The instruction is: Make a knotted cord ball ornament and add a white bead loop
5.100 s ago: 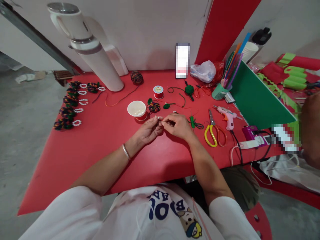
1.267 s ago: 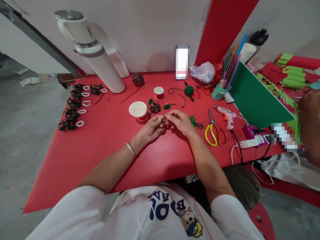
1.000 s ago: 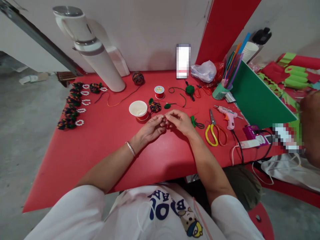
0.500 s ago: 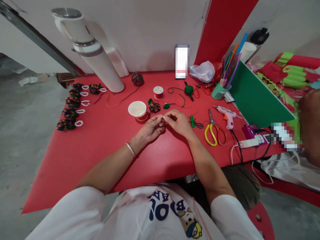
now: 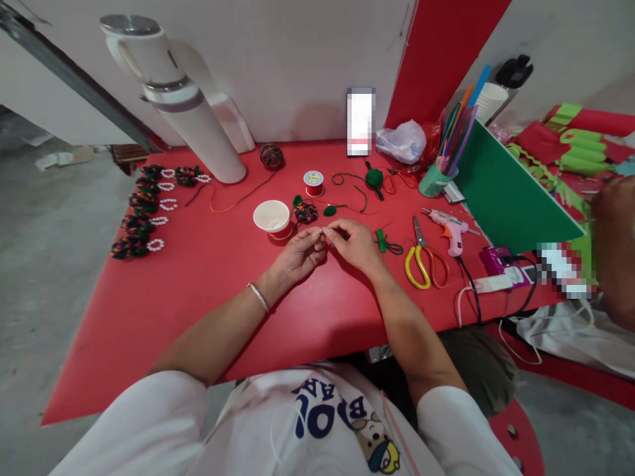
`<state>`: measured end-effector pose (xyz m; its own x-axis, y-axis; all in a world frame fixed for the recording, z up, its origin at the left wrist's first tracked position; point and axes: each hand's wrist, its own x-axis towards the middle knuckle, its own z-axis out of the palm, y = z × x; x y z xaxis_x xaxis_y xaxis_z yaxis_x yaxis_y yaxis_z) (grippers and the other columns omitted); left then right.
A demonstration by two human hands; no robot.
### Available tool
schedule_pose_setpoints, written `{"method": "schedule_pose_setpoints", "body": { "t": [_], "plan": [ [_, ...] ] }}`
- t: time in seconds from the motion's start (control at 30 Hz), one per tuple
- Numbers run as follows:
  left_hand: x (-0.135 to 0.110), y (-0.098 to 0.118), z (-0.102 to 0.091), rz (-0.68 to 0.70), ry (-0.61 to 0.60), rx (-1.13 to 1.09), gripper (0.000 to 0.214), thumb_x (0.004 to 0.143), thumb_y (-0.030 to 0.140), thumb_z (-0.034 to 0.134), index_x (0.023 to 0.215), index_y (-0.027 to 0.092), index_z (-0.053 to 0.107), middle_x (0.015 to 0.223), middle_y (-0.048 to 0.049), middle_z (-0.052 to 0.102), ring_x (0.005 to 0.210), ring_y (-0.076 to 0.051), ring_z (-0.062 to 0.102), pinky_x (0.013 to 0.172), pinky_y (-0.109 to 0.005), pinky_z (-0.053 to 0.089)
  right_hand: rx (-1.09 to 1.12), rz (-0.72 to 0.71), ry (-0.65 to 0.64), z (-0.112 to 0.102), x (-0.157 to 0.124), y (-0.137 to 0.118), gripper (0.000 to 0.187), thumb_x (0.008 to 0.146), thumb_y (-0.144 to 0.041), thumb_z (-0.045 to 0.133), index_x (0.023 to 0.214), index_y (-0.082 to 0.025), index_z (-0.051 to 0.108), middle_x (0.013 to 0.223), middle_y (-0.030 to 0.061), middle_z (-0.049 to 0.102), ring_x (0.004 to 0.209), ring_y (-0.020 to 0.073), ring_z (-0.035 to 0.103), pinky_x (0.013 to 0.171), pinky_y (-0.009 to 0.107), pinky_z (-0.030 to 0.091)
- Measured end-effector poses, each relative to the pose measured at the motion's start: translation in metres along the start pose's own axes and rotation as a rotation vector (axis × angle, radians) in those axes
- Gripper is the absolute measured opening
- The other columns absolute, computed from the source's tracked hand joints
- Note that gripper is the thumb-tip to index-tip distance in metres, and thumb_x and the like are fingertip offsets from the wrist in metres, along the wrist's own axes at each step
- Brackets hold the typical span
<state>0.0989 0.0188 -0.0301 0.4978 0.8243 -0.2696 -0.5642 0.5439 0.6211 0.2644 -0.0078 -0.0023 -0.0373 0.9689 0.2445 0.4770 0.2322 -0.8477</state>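
My left hand (image 5: 303, 253) and my right hand (image 5: 351, 243) meet fingertip to fingertip above the red table. Both are closed in a pinch. A tiny pale spot, which looks like a bead (image 5: 321, 231), shows at the left fingertips; whatever the right fingers grip is too small to make out. Just left of them stands a paper cup (image 5: 272, 215) with small white beads inside. Behind the hands lie a multicoloured knitted piece (image 5: 306, 212), a green leaf-shaped piece (image 5: 330, 211) and a spool of red thread (image 5: 313, 184). A green yarn bundle (image 5: 381, 241) lies right of my right hand.
Yellow-and-orange-handled scissors (image 5: 421, 261) and a pink glue gun (image 5: 449, 228) lie at right. Knitted pieces with bead loops (image 5: 141, 221) line the left. A tall white flask (image 5: 206, 125), yarn ball (image 5: 271, 157), phone (image 5: 360, 122) and pen cup (image 5: 436, 182) stand behind. Another person sits at right.
Hardly anything differs. My hands keep the same pinch, with only a slight shift of the fingers, and the view has moved a little.
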Motion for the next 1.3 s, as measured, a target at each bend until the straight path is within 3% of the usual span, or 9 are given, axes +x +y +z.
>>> {"method": "schedule_pose_setpoints", "body": {
  "t": [0.37, 0.57, 0.7, 0.83, 0.97, 1.13, 1.2, 1.3],
  "plan": [
    [-0.001, -0.003, 0.000, 0.072, 0.050, 0.071, 0.032, 0.065, 0.026, 0.093, 0.075, 0.014, 0.066, 0.065, 0.0022, 0.056, 0.053, -0.006, 0.047, 0.047, -0.017, 0.037, -0.102, -0.029, -0.001, -0.002, -0.002, -0.005, 0.019, 0.099, -0.035, 0.063, 0.090, -0.022, 0.074, 0.088, 0.0032, 0.076, 0.079, 0.0162, 0.066, 0.076, 0.028, 0.048],
    [-0.005, -0.007, 0.004, 0.130, 0.068, 0.142, 0.034, 0.068, 0.030, 0.092, 0.073, 0.016, 0.061, 0.059, 0.0038, 0.051, 0.048, -0.005, 0.041, 0.045, -0.017, 0.032, -0.076, -0.032, -0.077, -0.009, -0.002, -0.008, 0.015, 0.097, -0.031, 0.064, 0.094, -0.023, 0.077, 0.090, 0.0031, 0.077, 0.078, 0.0157, 0.065, 0.076, 0.028, 0.048],
    [-0.006, -0.010, 0.008, 0.204, 0.074, 0.195, 0.041, 0.062, 0.037, 0.097, 0.073, 0.017, 0.063, 0.054, 0.0058, 0.048, 0.045, -0.005, 0.037, 0.042, -0.018, 0.027, -0.023, -0.037, -0.126, -0.009, -0.002, -0.006, 0.015, 0.092, -0.032, 0.072, 0.103, -0.024, 0.079, 0.094, 0.0026, 0.076, 0.078, 0.0147, 0.064, 0.079, 0.028, 0.049],
    [-0.007, -0.011, 0.005, 0.302, 0.101, 0.315, 0.043, 0.066, 0.045, 0.094, 0.073, 0.018, 0.062, 0.050, 0.0067, 0.045, 0.042, -0.006, 0.034, 0.041, -0.020, 0.025, -0.066, -0.040, -0.132, -0.010, 0.001, -0.002, 0.012, 0.095, -0.026, 0.069, 0.092, -0.024, 0.080, 0.087, 0.0021, 0.074, 0.080, 0.0149, 0.065, 0.081, 0.028, 0.048],
    [-0.007, -0.007, -0.002, 0.479, 0.220, 0.565, 0.034, 0.076, 0.043, 0.087, 0.076, 0.019, 0.064, 0.060, 0.0042, 0.051, 0.050, -0.008, 0.039, 0.047, -0.021, 0.031, -0.126, -0.041, -0.136, -0.013, 0.001, 0.001, 0.013, 0.095, -0.022, 0.067, 0.091, -0.022, 0.080, 0.085, 0.0021, 0.074, 0.077, 0.0140, 0.063, 0.080, 0.028, 0.047],
    [-0.001, 0.000, -0.010, 0.665, 0.282, 1.103, 0.008, 0.090, 0.027, 0.069, 0.093, 0.020, 0.070, 0.088, -0.0041, 0.066, 0.081, -0.017, 0.059, 0.077, -0.030, 0.049, -0.212, -0.053, -0.123, -0.015, 0.001, 0.000, 0.019, 0.097, -0.023, 0.062, 0.085, -0.020, 0.077, 0.084, 0.0031, 0.070, 0.077, 0.0147, 0.061, 0.076, 0.028, 0.044],
    [0.001, 0.000, -0.011, 0.684, 0.282, 1.345, 0.013, 0.089, 0.023, 0.068, 0.101, 0.019, 0.072, 0.100, -0.0072, 0.066, 0.090, -0.021, 0.061, 0.080, -0.032, 0.049, -0.217, -0.053, -0.110, -0.016, 0.001, 0.000, 0.019, 0.097, -0.023, 0.062, 0.085, -0.020, 0.077, 0.085, 0.0030, 0.069, 0.077, 0.0145, 0.060, 0.076, 0.028, 0.043],
    [0.003, -0.001, -0.011, 0.638, 0.286, 1.602, 0.012, 0.090, 0.023, 0.067, 0.099, 0.019, 0.074, 0.105, -0.0096, 0.065, 0.090, -0.023, 0.062, 0.072, -0.032, 0.045, -0.204, -0.056, -0.096, -0.018, 0.001, 0.001, 0.016, 0.095, -0.021, 0.064, 0.085, -0.020, 0.077, 0.083, 0.0020, 0.068, 0.073, 0.0134, 0.059, 0.074, 0.027, 0.043]
  ]
}}
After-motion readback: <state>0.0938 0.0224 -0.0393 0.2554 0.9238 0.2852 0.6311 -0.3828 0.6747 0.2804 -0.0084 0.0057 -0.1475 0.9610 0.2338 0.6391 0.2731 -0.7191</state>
